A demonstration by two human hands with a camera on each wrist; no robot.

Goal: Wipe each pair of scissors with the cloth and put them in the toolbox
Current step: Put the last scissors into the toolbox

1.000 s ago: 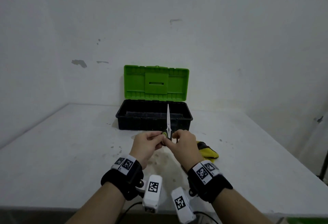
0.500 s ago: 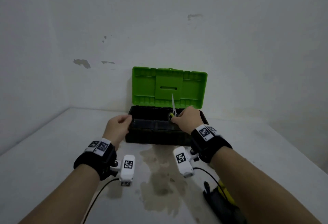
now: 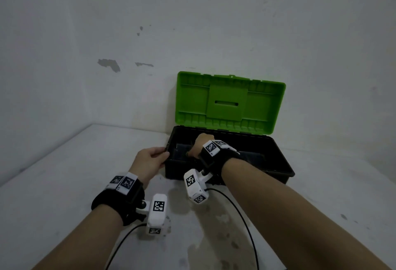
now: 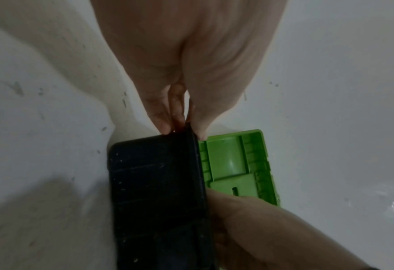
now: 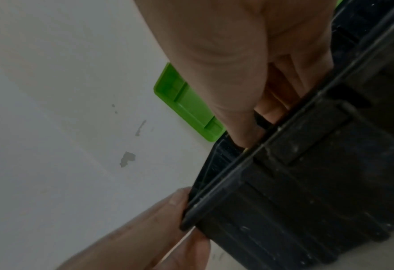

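Note:
The black toolbox point(image 3: 286, 163) stands on the table with its green lid point(image 3: 229, 102) raised against the wall. My left hand point(image 3: 150, 160) pinches the box's left rim point(image 4: 154, 182), fingers point(image 4: 164, 126) outside and thumb inside. My right hand point(image 3: 200, 144) is down inside the left part of the box, fingers curled. In the right wrist view my right hand point(image 5: 258, 124) grips the dark scissors handle point(image 5: 259, 118) just behind the box's front wall point(image 5: 306, 182). The blades are hidden. No cloth is in view.
The white table point(image 3: 64, 184) meets walls at the back and left. A damp stain point(image 3: 214, 237) lies in front of the box. Black cables point(image 3: 246, 222) trail from the wrist cameras over the near table.
My right hand has sunk into the toolbox with the scissors, whose blade no longer stands above the rim. My left hand has reached forward and taken hold of the box's left rim.

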